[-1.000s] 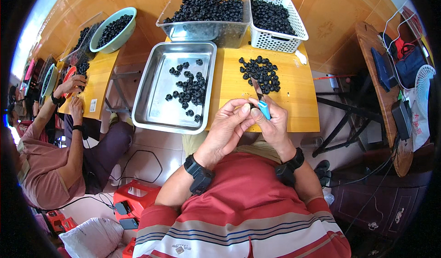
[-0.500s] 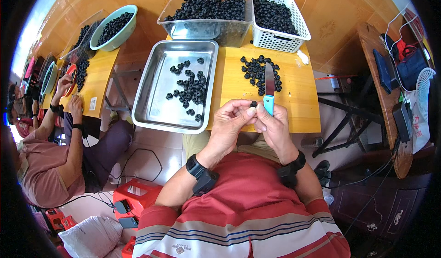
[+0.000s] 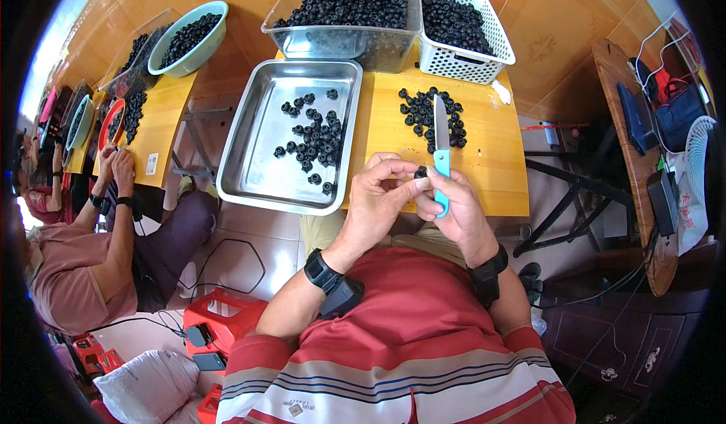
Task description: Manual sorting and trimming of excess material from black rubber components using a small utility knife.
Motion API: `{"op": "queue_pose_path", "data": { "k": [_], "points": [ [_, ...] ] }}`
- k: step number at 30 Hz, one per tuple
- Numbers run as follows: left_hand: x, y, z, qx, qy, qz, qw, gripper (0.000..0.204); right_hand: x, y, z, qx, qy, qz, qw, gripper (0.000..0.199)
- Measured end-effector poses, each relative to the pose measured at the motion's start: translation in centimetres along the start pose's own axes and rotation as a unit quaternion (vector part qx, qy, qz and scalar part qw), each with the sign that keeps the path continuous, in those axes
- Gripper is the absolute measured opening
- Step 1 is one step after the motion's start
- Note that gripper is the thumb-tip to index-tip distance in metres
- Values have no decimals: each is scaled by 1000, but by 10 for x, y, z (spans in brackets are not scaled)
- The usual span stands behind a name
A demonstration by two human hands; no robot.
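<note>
Black piece [image 3: 420, 173], one, small: pinched in our left fingers [image 3: 410, 190] beside the turquoise-handled knife [image 3: 442, 161] gripped by our right fingers [image 3: 455, 190]; our step, apparently trimming, next called for tilting the edge inward.

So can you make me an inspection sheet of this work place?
Surface: yellow table, partly covered by a metal tray.
Job's things: black pieces piled on the table, more in the tray, clear bin and white basket.
Clutter: white scrap near the table's right edge.
Hands: left hand pinches one black piece; right hand holds a turquoise-handled knife.
Cables: black cable looped on the floor.
Surroundings: co-worker at another table, left.
</note>
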State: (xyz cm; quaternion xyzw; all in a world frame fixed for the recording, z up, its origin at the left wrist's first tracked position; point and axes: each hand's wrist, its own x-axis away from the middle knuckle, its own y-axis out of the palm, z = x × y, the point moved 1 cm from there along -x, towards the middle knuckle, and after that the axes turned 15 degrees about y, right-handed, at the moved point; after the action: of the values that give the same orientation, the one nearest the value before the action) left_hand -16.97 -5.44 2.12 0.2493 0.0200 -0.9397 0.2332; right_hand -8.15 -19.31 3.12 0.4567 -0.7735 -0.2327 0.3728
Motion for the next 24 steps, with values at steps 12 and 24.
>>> {"op": "queue_pose_path", "data": {
  "k": [12,24],
  "points": [
    [5,0,2,80,-77,45,993,19,20,-95,-43,437,-275,400,757,27],
    [10,2,-3,63,-95,20,993,22,31,-98,-44,670,-174,550,467,36]
  ]
}}
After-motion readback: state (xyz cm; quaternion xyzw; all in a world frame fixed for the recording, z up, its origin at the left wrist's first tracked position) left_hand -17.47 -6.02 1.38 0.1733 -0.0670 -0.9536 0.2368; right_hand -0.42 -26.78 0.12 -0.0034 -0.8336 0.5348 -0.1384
